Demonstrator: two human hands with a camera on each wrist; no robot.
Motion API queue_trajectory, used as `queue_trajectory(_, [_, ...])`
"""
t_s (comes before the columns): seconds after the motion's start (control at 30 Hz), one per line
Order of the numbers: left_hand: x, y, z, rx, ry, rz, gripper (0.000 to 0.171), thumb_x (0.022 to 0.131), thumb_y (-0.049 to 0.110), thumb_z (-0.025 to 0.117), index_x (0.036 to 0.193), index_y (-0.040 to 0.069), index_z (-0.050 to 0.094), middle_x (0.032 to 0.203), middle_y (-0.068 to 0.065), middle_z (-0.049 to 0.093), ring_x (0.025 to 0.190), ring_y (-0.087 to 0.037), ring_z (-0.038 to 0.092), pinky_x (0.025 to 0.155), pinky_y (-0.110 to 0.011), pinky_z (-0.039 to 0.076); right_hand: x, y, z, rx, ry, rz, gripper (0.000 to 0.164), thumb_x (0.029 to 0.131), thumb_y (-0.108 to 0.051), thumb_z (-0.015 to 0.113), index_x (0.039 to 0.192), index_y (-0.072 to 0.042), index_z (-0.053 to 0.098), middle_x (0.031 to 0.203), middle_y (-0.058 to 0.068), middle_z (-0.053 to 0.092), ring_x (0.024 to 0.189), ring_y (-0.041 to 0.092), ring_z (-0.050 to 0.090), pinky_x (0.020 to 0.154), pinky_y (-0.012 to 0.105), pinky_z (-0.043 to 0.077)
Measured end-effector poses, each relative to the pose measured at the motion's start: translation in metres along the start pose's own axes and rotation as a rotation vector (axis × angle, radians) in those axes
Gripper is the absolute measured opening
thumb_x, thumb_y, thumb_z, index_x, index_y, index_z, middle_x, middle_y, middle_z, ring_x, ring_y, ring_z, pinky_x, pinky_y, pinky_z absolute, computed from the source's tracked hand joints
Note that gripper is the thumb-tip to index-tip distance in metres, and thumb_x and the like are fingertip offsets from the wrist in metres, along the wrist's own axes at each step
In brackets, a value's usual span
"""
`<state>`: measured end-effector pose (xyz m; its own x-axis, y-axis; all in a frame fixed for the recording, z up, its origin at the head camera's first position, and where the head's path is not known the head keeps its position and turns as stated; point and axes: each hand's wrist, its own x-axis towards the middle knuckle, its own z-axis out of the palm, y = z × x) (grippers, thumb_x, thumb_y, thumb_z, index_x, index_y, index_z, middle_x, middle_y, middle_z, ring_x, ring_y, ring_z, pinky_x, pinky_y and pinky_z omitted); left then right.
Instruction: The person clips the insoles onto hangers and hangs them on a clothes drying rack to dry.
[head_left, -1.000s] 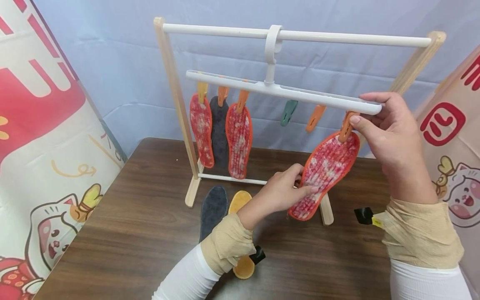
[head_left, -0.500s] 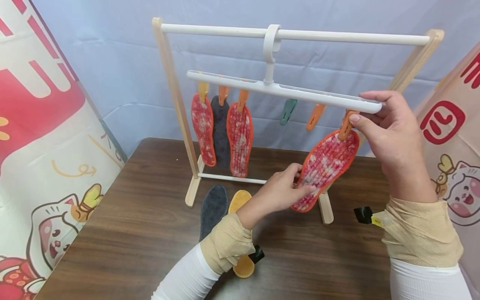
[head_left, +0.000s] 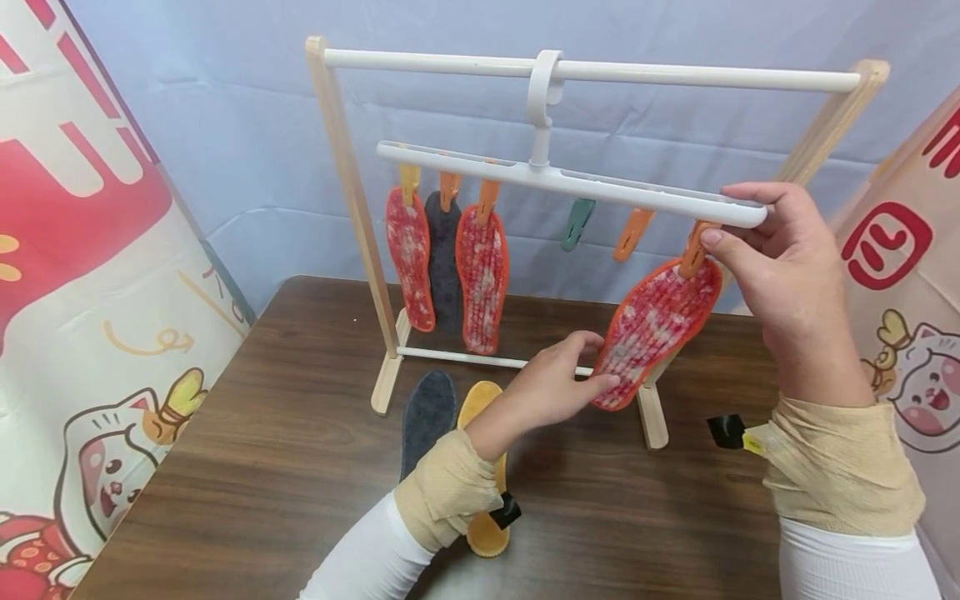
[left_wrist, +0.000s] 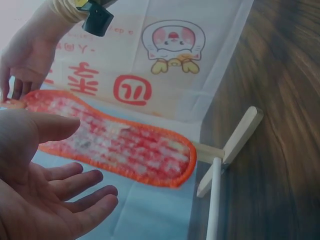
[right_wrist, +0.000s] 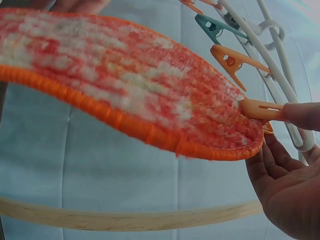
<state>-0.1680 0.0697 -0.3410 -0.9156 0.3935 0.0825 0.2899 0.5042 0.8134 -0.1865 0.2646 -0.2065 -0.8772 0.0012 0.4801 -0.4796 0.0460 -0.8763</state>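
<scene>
while our right grip [head_left: 787,267] pinches a clip [head_left: 694,257], our left grip [head_left: 551,379] splays. four insoles [head_left: 660,321] hang; two remain at six o'clock.

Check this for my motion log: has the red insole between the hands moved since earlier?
Yes. The lower end of the red insole has risen and shifted slightly right, judged against the rack's right wooden foot in the head view.

In view: 3 red insoles [head_left: 663,317], 2 dk grey insoles [head_left: 429,417] & 1 yel. insole [head_left: 488,536], tot. 6; 4 orange clips [head_left: 633,234], 1 yel. clip [head_left: 409,183] & 1 grn clip [head_left: 577,223], tot. 6; 1 hanger [head_left: 555,177], 1 rack [head_left: 345,162], 1 L hand [head_left: 553,379], 1 R hand [head_left: 797,283].
</scene>
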Motion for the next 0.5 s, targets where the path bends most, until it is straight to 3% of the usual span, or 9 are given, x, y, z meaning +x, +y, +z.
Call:
queue_trajectory(0.2, [-0.006, -0.009, -0.005, 0.041, 0.004, -0.039, 0.055, 0.087, 0.047, 0.058, 0.133, 0.021, 0.043, 0.133, 0.004, 0.051, 0.119, -0.010, 0.047, 0.092, -0.034, 0.044, 0.000, 0.000, 0.000, 0.016, -0.004, -0.001, 0.042, 0.079, 0.004, 0.066, 0.119, -0.004, 0.055, 0.101, 0.009, 0.061, 0.090, 0.018, 0.059, 0.072, 0.014, 0.049])
queue_trajectory(0.5, [-0.020, -0.030, -0.015, 0.068, -0.007, -0.096, 0.055, 0.087, 0.048, 0.057, 0.133, 0.022, 0.043, 0.131, 0.003, 0.052, 0.117, -0.012, 0.048, 0.091, -0.036, 0.044, 0.002, 0.001, 0.000, 0.028, -0.017, -0.016, 0.041, 0.080, 0.006, 0.064, 0.119, -0.002, 0.055, 0.101, 0.009, 0.061, 0.089, 0.018, 0.059, 0.072, 0.015, 0.049])
